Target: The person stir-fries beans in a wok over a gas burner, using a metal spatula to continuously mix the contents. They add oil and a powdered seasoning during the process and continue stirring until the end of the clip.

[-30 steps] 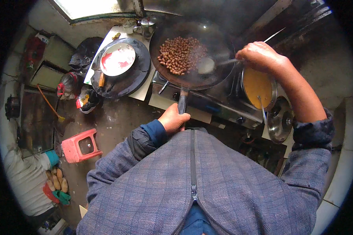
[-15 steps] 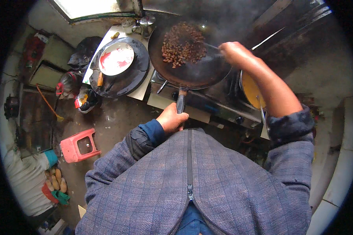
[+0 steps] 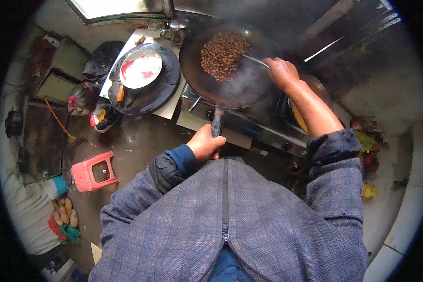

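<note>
My left hand (image 3: 205, 142) is closed around the black handle (image 3: 216, 124) of a large dark wok (image 3: 239, 96) on the stove. Small brown chunks of food (image 3: 224, 55), perhaps diced meat or peanuts, lie heaped in the wok's far left part, and steam rises beside them. A metal cooking utensil (image 3: 254, 60) reaches from my right hand (image 3: 283, 73) into the heap. My right hand is wrapped round its handle over the wok's right side. The utensil's head is buried in the food, so I cannot tell its shape.
Left of the wok, a white bowl with red smears (image 3: 141, 69) and a wooden-handled tool (image 3: 121, 93) rest on a round dark board (image 3: 167, 91). Behind stands a metal pot (image 3: 176, 31). A yellowish pan (image 3: 300, 118) sits under my right forearm. A pink stool (image 3: 87, 174) stands on the floor.
My right hand and the utensil have shifted slightly. The food is gathered into a tighter heap, and more steam shows over the wok. My left hand keeps its hold on the handle.
</note>
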Demonstrator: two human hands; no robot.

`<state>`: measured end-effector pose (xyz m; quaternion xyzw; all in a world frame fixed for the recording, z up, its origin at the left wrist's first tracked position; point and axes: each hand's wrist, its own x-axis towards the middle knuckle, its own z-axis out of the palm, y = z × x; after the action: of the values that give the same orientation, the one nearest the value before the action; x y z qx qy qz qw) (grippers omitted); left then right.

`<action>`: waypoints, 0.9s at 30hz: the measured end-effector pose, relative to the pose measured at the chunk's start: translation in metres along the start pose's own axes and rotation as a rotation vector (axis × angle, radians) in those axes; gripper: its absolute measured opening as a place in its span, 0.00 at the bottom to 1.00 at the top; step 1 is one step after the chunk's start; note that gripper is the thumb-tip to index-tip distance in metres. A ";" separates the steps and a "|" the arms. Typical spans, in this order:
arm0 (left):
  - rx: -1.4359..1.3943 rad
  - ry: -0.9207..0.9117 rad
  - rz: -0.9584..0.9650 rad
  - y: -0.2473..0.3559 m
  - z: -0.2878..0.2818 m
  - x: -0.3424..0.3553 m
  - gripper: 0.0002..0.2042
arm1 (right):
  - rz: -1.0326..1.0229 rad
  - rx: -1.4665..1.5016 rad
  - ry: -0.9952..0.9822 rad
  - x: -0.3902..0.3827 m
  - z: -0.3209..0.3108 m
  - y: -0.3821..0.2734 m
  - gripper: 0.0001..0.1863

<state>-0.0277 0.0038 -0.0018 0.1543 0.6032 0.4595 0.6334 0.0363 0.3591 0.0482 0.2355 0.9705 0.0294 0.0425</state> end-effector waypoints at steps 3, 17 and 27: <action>-0.019 0.046 -0.018 0.002 0.002 -0.003 0.14 | -0.199 -0.114 0.087 0.004 -0.005 -0.003 0.20; -0.002 0.048 0.032 -0.006 0.002 0.003 0.16 | -0.299 -0.161 -0.418 -0.025 -0.096 -0.050 0.10; -0.009 0.040 0.007 0.003 0.003 -0.002 0.15 | 0.098 0.158 -0.400 0.020 -0.078 -0.005 0.14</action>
<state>-0.0259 0.0047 0.0027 0.1443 0.6131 0.4677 0.6201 0.0090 0.3611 0.1241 0.2862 0.9294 -0.0921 0.2141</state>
